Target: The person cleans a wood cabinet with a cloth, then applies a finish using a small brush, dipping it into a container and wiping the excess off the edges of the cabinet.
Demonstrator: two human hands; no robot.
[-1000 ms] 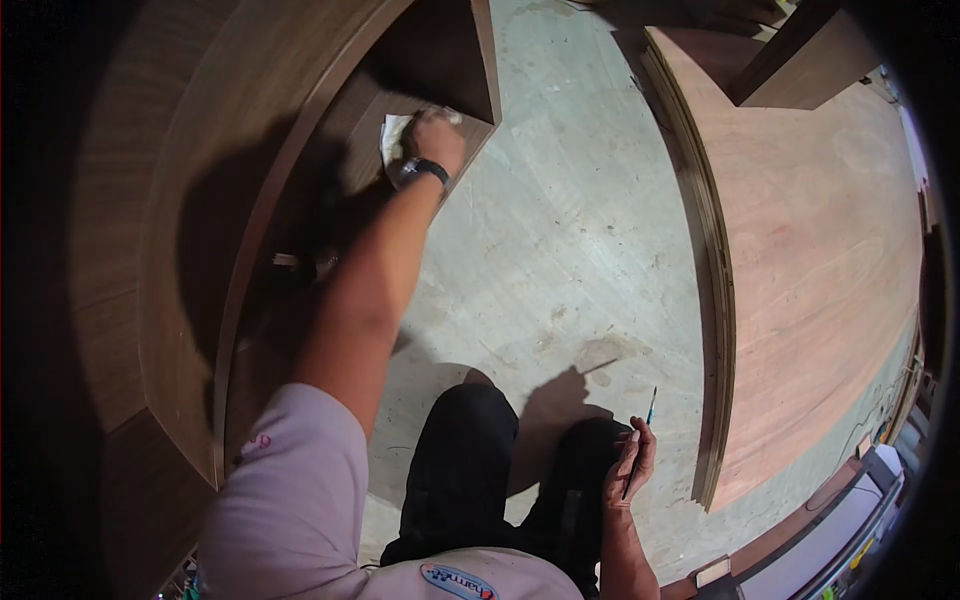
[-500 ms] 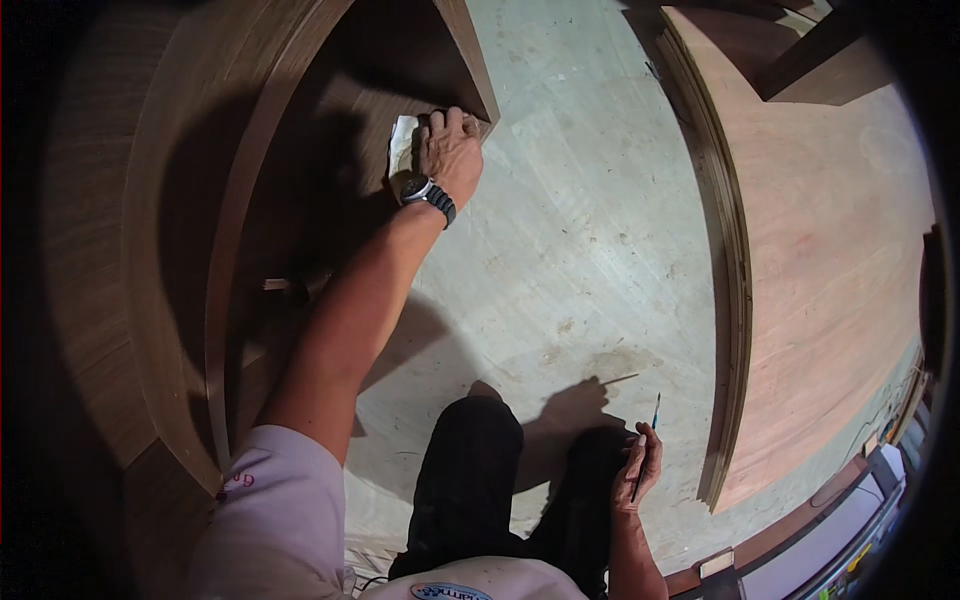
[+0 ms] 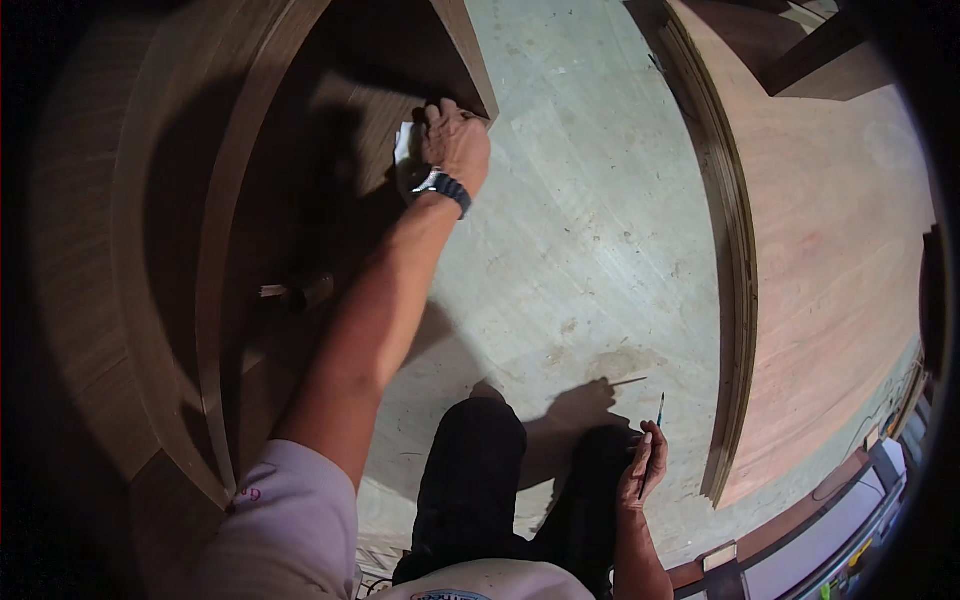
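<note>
Nearest: right hand [image 3: 645, 470] wrapped round a slim brush [image 3: 660, 415], tip up, idle beside the right knee [image 3: 605, 445]. Farther out: left hand [image 3: 459, 145] bent over a white wad [image 3: 406, 143] on the brown wood unit [image 3: 375, 115]; can't tell if fingers clamp it or just press. Last second it's shifted close up to the unit's corner, so wiping looks focused there.
</note>
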